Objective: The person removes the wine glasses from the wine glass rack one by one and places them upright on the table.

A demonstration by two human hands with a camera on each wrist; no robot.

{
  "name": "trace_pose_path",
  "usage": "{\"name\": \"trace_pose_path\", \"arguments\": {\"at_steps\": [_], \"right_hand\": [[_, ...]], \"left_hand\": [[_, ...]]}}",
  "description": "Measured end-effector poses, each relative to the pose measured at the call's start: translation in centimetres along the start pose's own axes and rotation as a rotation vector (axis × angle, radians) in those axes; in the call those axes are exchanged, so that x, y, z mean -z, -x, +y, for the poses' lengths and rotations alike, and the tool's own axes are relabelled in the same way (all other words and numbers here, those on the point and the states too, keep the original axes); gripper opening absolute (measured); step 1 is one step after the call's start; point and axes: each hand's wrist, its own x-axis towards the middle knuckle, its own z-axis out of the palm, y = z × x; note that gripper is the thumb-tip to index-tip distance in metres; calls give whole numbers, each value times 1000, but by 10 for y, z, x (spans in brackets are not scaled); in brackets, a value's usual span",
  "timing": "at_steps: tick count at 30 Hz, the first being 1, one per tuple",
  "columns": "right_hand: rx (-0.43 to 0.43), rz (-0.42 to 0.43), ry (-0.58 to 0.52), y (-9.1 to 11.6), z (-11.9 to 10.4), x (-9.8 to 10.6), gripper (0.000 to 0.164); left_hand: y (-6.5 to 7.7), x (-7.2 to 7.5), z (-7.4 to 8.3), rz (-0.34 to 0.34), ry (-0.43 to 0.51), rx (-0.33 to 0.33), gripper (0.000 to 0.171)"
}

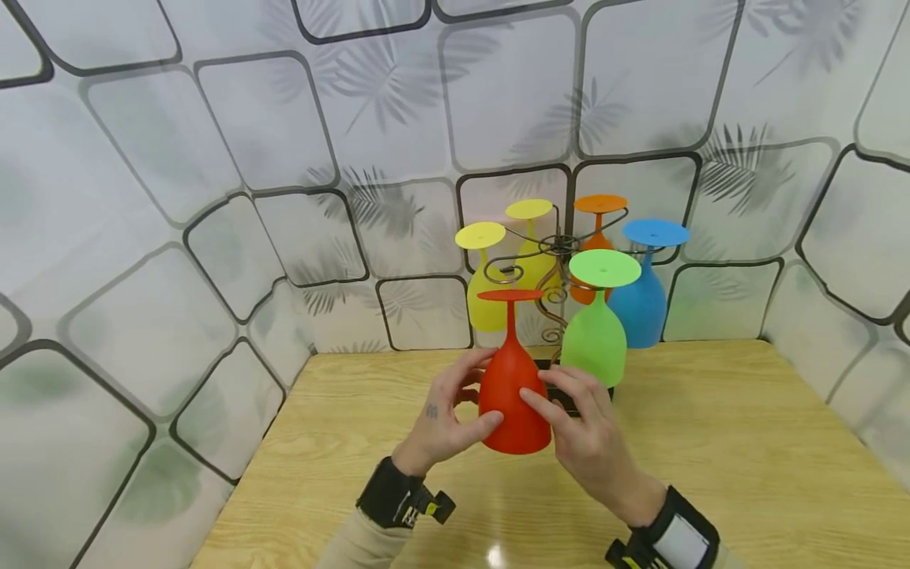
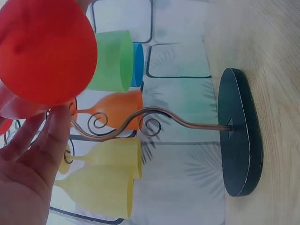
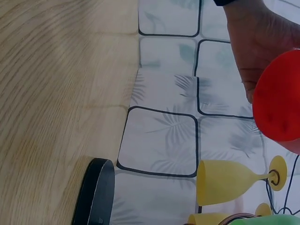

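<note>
A red plastic goblet (image 1: 513,395) is held upside down, its flat foot uppermost, in front of a metal stemware rack (image 1: 560,245). My left hand (image 1: 449,407) grips the bowl from the left, thumb across the front. From the right, my right hand (image 1: 586,431) holds the same bowl with thumb and fingers. Whether the foot touches the rack cannot be told. Hanging upside down on the rack are a green goblet (image 1: 596,340), a blue goblet (image 1: 640,304), an orange goblet (image 2: 117,110) and two yellow goblets (image 1: 487,296). In the left wrist view the red bowl hides part of the rack.
The rack's curled stem (image 2: 187,124) rises from a black base (image 2: 239,136) on the wooden table (image 1: 341,427). Behind and beside the table hang patterned wall coverings (image 1: 398,103). Each wrist wears a black strap (image 1: 387,494) with a small camera.
</note>
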Motion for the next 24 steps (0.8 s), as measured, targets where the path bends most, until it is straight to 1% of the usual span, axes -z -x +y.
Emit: {"name": "trace_pose_path", "arguments": {"at_steps": [4, 8, 10, 13, 16, 21, 24], "right_hand": [[33, -10, 11, -1, 0, 2, 30], [26, -30, -7, 0, -2, 3, 32], [9, -39, -29, 1, -3, 3, 33], [-33, -62, -90, 2, -4, 4, 36], [-83, -96, -142, 3, -7, 5, 42], [-134, -136, -173, 5, -9, 8, 49], [-156, -156, -190, 8, -10, 8, 51]], "left_hand": [[1, -2, 2, -21, 37, 12, 64], [3, -2, 3, -23, 59, 34, 64], [5, -2, 3, -18, 64, 43, 65], [8, -2, 5, -14, 63, 53, 65], [8, -3, 6, -7, 42, 63, 59], [6, -6, 8, 4, -10, 112, 54], [5, -7, 7, -11, -6, 135, 53]]}}
